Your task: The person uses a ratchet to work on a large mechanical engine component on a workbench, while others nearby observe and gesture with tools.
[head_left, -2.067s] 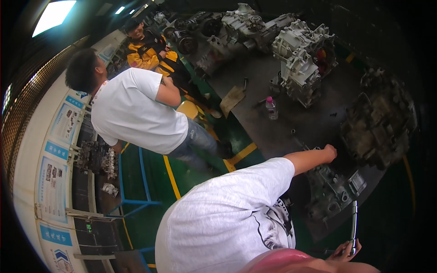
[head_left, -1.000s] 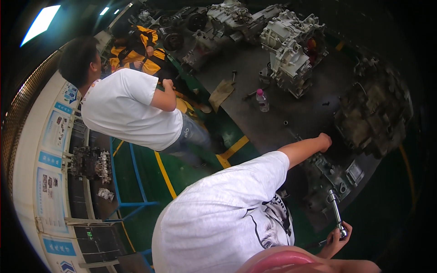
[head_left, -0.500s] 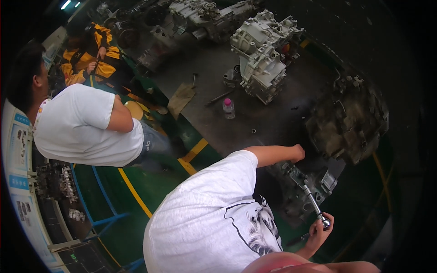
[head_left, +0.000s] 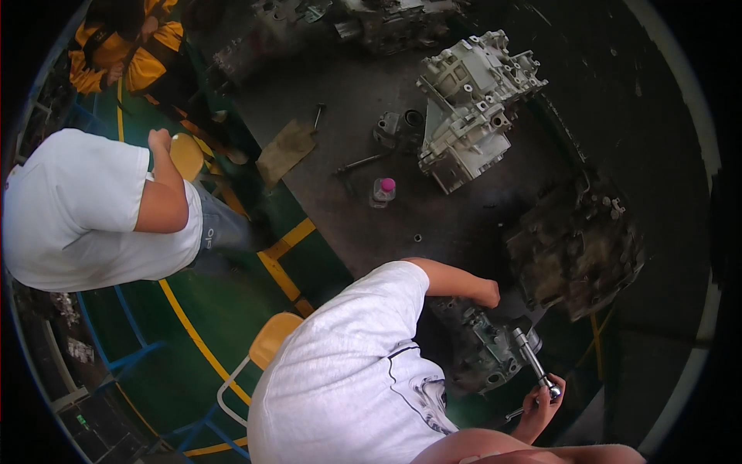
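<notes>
While the right hand closes around one chrome ratchet wrench with a long, round extension bar, the left hand reaches, curled, to the upper end of one grey, irregular metal casing; whether its fingers hold anything cannot be told. The wrench's bar slants from lower right to upper left, its free end pointing up and left over the casing, and a thin handle section juts to the lower left of the fist. Contact between tool and metal is unclear.

The casing lies at the lower end of a dark grey, flat bench. Beyond it sit one pale silver, many-ribbed metal block and one dark, grimy metal housing, with one clear plastic bottle with a pink cap near the block. One tan, flat sheet rests at the bench's left edge.

Two other people are at left: one in a white T-shirt, one in a yellow-and-black jacket. Two yellow seats show on the green floor.
</notes>
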The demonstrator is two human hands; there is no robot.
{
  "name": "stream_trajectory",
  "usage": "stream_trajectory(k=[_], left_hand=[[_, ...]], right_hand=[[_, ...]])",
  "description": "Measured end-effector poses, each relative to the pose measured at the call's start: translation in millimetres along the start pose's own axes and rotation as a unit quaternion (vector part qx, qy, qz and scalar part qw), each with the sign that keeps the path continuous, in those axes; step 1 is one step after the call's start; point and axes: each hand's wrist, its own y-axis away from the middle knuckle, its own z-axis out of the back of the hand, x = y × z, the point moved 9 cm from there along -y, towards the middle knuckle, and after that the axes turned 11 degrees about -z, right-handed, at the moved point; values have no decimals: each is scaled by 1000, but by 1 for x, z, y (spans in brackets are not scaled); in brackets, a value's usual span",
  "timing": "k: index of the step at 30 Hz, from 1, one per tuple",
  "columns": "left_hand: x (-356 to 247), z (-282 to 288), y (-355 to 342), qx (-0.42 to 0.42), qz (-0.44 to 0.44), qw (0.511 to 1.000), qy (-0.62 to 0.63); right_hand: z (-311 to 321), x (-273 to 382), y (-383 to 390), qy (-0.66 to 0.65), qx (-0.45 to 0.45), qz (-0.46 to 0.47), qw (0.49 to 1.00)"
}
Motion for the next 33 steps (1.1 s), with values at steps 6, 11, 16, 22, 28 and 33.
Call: stream_trajectory(k=[6, 11, 16, 22, 28, 33], left_hand=[[24, 11, 39, 28, 339, 930, 141], [22, 22, 55, 20, 445, 884, 140], [16, 13, 39, 67, 437, 881, 168], [20, 8, 23, 55, 448, 883, 128], [27, -2, 23, -9, 441, 884, 154], [25, -5, 22, -38, 435, 892, 112]], right_hand=[[-6, 8, 7, 9, -11, 13, 1000], [-11, 0, 9, 22, -9, -16, 1000], [-26, -3, 6, 70, 5, -22, 997], [-38, 11, 5, 91, 14, 0, 996], [-68, 49, 12, 71, 42, 87, 993], [-140, 98, 17, -39, 186, 125, 974]])
